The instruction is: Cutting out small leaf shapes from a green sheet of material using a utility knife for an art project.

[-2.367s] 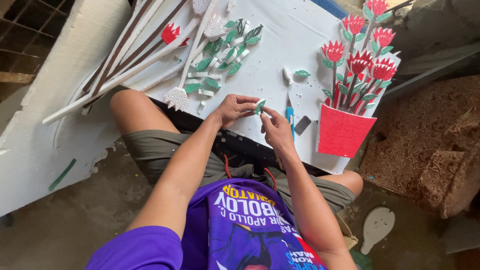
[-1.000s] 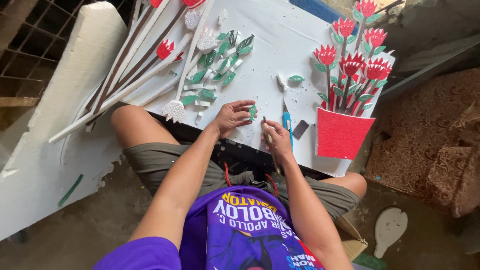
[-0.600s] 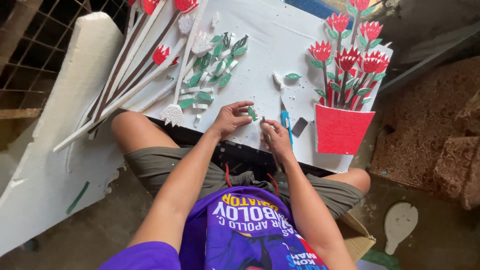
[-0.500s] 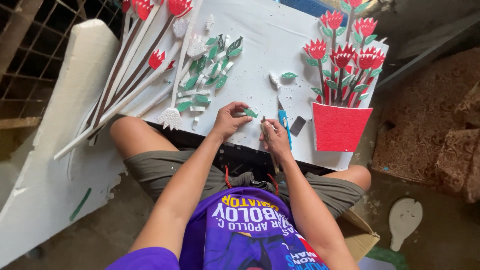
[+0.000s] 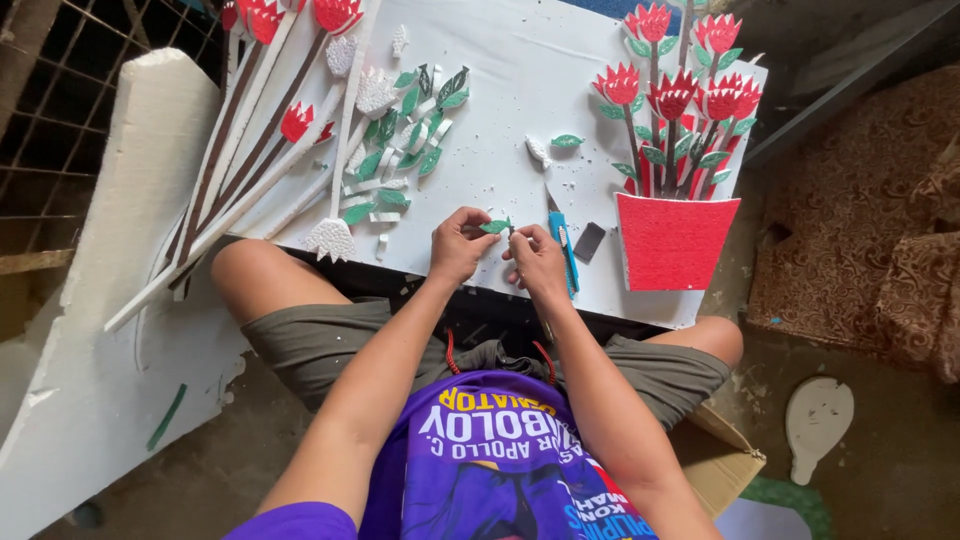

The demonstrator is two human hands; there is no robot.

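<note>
Both hands meet over the near edge of the white foam board (image 5: 520, 90). The left hand (image 5: 458, 245) and right hand (image 5: 538, 262) are curled, fingertips pinching a small green leaf cutout (image 5: 494, 227) between them. Just right lies a blue cutter (image 5: 562, 245). Farther right stands the red foam flowerpot (image 5: 675, 240); far left lies a pile of green leaves (image 5: 405, 130).
</note>
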